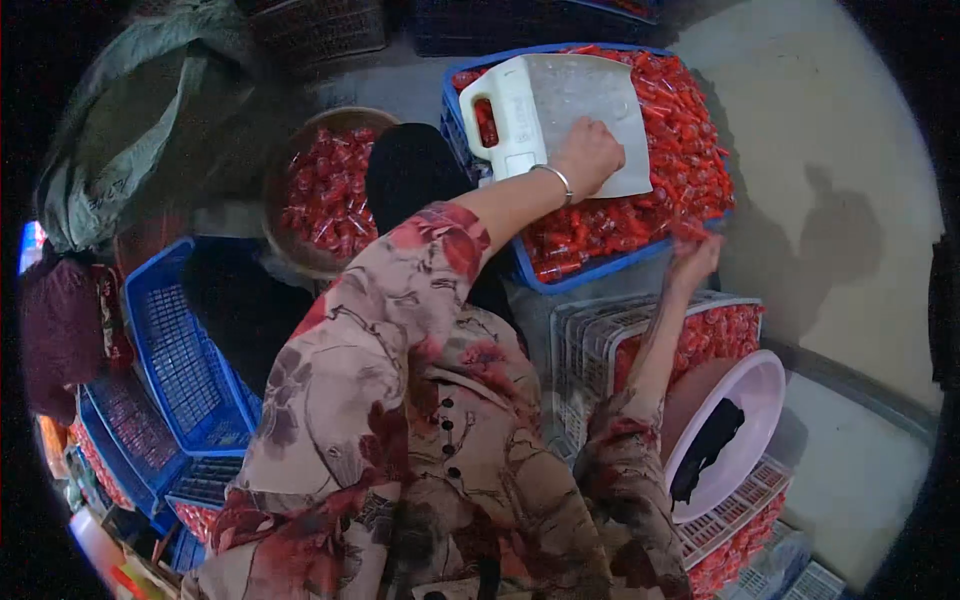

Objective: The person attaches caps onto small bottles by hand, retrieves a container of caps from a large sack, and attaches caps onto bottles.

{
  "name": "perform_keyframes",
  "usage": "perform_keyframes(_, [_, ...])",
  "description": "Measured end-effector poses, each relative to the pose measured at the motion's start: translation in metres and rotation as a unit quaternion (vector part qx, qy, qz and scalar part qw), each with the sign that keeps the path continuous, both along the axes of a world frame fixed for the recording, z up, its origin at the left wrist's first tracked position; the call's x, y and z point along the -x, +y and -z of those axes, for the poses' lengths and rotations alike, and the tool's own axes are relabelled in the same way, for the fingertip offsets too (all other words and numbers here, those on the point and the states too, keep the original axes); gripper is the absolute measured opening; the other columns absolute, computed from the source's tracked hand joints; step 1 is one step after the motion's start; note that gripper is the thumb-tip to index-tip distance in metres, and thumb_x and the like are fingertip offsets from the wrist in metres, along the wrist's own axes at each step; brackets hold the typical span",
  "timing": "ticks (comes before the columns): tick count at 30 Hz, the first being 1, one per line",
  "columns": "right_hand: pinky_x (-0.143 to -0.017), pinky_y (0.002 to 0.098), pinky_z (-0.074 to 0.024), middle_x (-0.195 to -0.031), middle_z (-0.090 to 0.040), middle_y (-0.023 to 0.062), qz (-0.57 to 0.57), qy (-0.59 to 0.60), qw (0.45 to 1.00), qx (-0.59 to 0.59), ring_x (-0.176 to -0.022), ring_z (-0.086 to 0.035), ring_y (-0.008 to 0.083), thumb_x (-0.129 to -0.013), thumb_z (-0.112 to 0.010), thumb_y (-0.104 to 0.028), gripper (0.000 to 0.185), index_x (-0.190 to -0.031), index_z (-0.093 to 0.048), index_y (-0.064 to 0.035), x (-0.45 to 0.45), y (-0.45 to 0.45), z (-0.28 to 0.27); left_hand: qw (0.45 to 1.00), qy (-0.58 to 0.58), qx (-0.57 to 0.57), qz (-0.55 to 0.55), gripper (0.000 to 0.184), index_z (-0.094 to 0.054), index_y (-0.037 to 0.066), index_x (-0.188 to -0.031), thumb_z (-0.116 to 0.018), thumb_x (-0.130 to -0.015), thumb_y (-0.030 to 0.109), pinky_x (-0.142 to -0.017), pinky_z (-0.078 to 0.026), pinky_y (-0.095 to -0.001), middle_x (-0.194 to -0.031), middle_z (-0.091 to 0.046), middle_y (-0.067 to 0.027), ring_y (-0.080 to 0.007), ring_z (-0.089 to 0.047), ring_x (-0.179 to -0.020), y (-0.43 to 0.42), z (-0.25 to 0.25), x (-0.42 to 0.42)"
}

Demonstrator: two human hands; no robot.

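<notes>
My left hand (590, 158), with a bangle on its wrist, reaches into a cut-open white plastic jug (517, 115). Its fingers are curled down, and whatever they grip is hidden; small clear pieces lie inside the jug. The jug rests on a heap of small red plastic pieces with clear parts (685, 130), which fills a blue crate (575, 283). Just off the crate's near right corner, my right hand (697, 262) is closed on a red plastic piece (690, 228), blurred by motion.
A round basin (275, 225) of red pieces stands left of the crate. A stacked white crate (585, 345) and a pink basin (765, 395) holding black cloth are at the right. Blue crates (165, 310) and a large sack (75, 190) occupy the left side.
</notes>
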State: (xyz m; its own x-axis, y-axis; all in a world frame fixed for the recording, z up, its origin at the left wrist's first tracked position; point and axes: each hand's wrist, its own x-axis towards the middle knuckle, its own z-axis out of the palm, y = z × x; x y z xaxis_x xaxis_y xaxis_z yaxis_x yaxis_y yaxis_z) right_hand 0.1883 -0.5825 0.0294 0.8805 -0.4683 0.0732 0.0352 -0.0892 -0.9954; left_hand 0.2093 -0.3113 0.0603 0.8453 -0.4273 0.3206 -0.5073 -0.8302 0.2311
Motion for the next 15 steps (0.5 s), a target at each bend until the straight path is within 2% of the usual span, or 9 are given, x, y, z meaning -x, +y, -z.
perform_keyframes(2, [-0.079,0.0388,-0.0513,-0.108,-0.060,0.0162,-0.036,0.005,0.946,-0.322,-0.086,-0.060,0.0293,-0.101,-0.043,-0.034,0.040,-0.121,-0.052,-0.0008,0.008,0.021,-0.025,0.999,0.018,-0.031,-0.015,0.018,-0.064,0.008,-0.086,-0.067,-0.069,0.003,-0.078,-0.048,-0.0432,-0.088,-0.064,-0.0132,-0.0290,-0.062,-0.089,0.000,0.005,-0.005])
perform_keyframes(3, [-0.079,0.0388,-0.0513,-0.108,-0.060,0.0162,-0.034,0.005,0.945,-0.325,-0.086,-0.060,0.0293,-0.101,-0.043,-0.034,0.040,-0.121,-0.052,-0.0008,0.008,0.014,-0.019,1.000,0.026,0.006,-0.017,0.016,-0.063,0.008,-0.086,-0.066,-0.071,0.005,-0.076,-0.048,-0.0437,-0.088,-0.064,-0.0138,-0.0304,-0.063,-0.087,0.001,0.006,-0.005])
perform_keyframes(5, [-0.081,0.0380,-0.0530,-0.112,-0.059,0.0194,-0.306,0.052,0.808,-0.500,-0.090,-0.061,0.0296,-0.101,-0.043,-0.030,0.040,-0.125,-0.049,0.0008,0.010,0.002,-0.010,0.998,0.036,0.042,-0.017,0.014,-0.062,0.007,-0.087,-0.065,-0.073,0.006,-0.074,-0.049,-0.0441,-0.088,-0.064,-0.0145,-0.0317,-0.063,-0.085,0.008,0.004,-0.001])
perform_keyframes(9, [-0.076,0.0348,-0.0537,-0.109,-0.060,0.0178,-0.285,0.182,0.762,-0.552,-0.087,-0.062,0.0285,-0.100,-0.047,-0.024,0.038,-0.129,-0.046,-0.0004,0.012,0.066,-0.074,0.947,0.094,0.303,-0.050,0.016,-0.054,0.000,-0.096,-0.059,-0.088,0.012,-0.068,-0.053,-0.0400,-0.086,-0.062,-0.0152,-0.0285,-0.065,-0.081,0.044,-0.014,0.007])
perform_keyframes(10, [-0.074,0.0338,-0.0530,-0.109,-0.061,0.0163,-0.229,0.204,0.792,-0.528,-0.085,-0.061,0.0279,-0.098,-0.050,-0.020,0.035,-0.128,-0.048,-0.0028,0.021,0.092,-0.104,0.901,0.145,0.404,-0.063,0.019,-0.050,-0.003,-0.099,-0.056,-0.093,0.014,-0.068,-0.055,-0.0377,-0.085,-0.061,-0.0159,-0.0277,-0.067,-0.081,0.053,-0.021,0.009])
perform_keyframes(11, [-0.072,0.0328,-0.0522,-0.108,-0.061,0.0147,-0.172,0.223,0.819,-0.500,-0.082,-0.060,0.0273,-0.096,-0.053,-0.016,0.034,-0.128,-0.050,-0.0051,0.028,0.111,-0.123,0.748,0.297,0.591,-0.054,0.022,-0.047,-0.005,-0.104,-0.051,-0.097,0.015,-0.071,-0.058,-0.0330,-0.089,-0.061,-0.0170,-0.0260,-0.068,-0.082,0.062,-0.033,0.018])
perform_keyframes(12, [-0.072,0.0328,-0.0522,-0.108,-0.061,0.0147,-0.174,0.224,0.819,-0.499,-0.082,-0.060,0.0273,-0.096,-0.053,-0.016,0.034,-0.128,-0.050,-0.0051,0.033,0.122,-0.130,0.748,0.294,0.592,-0.056,0.022,-0.047,-0.005,-0.104,-0.051,-0.097,0.015,-0.071,-0.058,-0.0330,-0.089,-0.061,-0.0170,-0.0260,-0.068,-0.082,0.070,-0.036,0.026])
perform_keyframes(14, [-0.075,0.0334,-0.0518,-0.107,-0.062,0.0175,-0.346,0.103,0.922,-0.140,-0.084,-0.062,0.0279,-0.092,-0.057,-0.011,0.035,-0.126,-0.052,-0.0054,0.038,0.148,-0.139,0.551,0.357,0.754,-0.026,0.021,-0.046,-0.007,-0.107,-0.048,-0.098,0.011,-0.078,-0.059,-0.0343,-0.094,-0.061,-0.0207,-0.0289,-0.068,-0.086,0.089,-0.043,0.040])
perform_keyframes(15, [-0.077,0.0336,-0.0515,-0.107,-0.062,0.0191,-0.364,0.002,0.928,0.078,-0.085,-0.063,0.0284,-0.089,-0.059,-0.009,0.036,-0.125,-0.052,-0.0051,0.041,0.163,-0.143,0.534,0.369,0.760,-0.042,0.023,-0.044,-0.007,-0.111,-0.048,-0.098,0.012,-0.080,-0.058,-0.0347,-0.096,-0.060,-0.0215,-0.0285,-0.068,-0.089,0.098,-0.048,0.049])
